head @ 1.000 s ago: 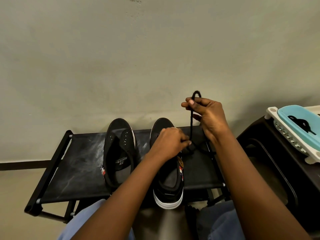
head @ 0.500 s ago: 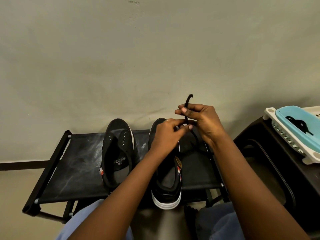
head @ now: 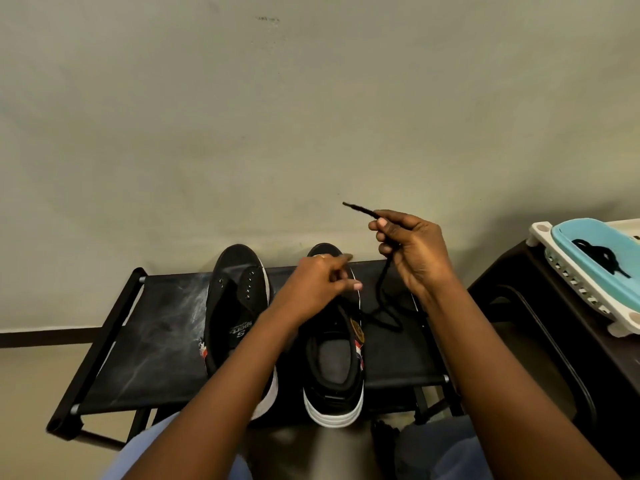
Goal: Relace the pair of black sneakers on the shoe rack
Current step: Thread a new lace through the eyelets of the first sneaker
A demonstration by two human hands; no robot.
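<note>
Two black sneakers with white soles stand side by side on a black fabric shoe rack [head: 162,327], toes to the wall. The left sneaker [head: 239,306] has bare eyelets. My left hand [head: 318,284] lies over the front of the right sneaker [head: 337,368], fingers curled at its eyelet area; what it grips is hidden. My right hand [head: 412,251] is raised to the right of that sneaker and pinches a black shoelace [head: 381,296] near its tip, which points up and left. The rest of the lace hangs down and loops on the rack beside the right sneaker.
A plain wall stands right behind the rack. At the right, a dark stand [head: 554,327] carries a white basket with a light blue tray [head: 595,258] holding another black lace [head: 597,259]. My knees are at the bottom edge.
My right hand has drawn away from my left hand, up and to the right, pulling the lace end with it. The lace tip now points left instead of up.
</note>
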